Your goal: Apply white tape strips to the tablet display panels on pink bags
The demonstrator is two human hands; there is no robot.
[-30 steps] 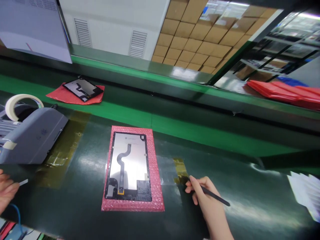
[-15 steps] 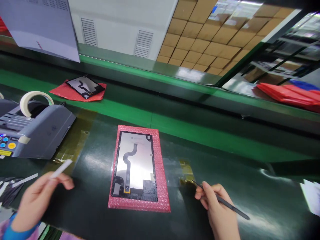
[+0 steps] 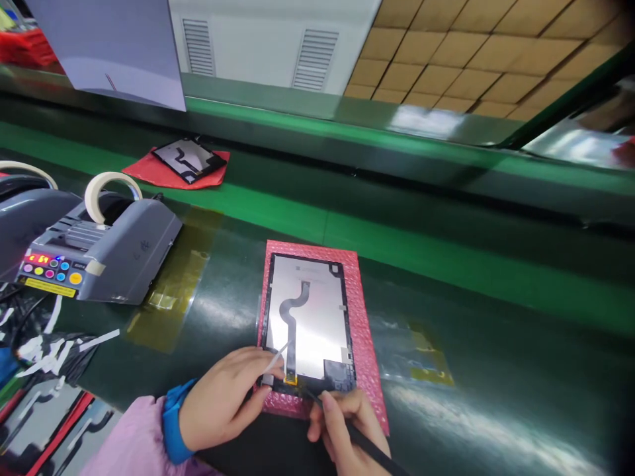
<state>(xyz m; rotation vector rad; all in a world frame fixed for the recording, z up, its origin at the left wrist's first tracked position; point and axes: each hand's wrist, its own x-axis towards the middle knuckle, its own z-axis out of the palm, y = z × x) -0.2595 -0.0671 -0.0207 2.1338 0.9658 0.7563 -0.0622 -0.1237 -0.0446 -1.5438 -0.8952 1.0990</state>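
Observation:
A tablet screen panel (image 3: 317,324) lies back side up on a pink bubble-wrap bag (image 3: 366,330). Down its silvery back runs a curved dark flex cable (image 3: 292,337), ending in a yellow connector strip (image 3: 291,381) at the lower edge. My left hand (image 3: 218,403) pinches a short white tape strip (image 3: 276,358), its fingers resting over the panel's lower left corner. With my right hand (image 3: 350,430) I grip slim black tweezers (image 3: 372,449). Their tip is close to the connector, at the panel's lower edge; whether it touches cannot be made out.
Two tape dispensers stand at left, the nearer dispenser (image 3: 133,254) carrying a tape roll (image 3: 94,198). Loose cables with white tape (image 3: 44,347) lie below it. Farther back, another screen panel (image 3: 186,158) rests on a red bag (image 3: 141,170). Stacked cartons (image 3: 446,59) stand behind the bench.
My left hand has moved right, bringing the tape strip over the panel. My right hand has come left with the tweezers to the panel's lower edge. The camera view has shifted.

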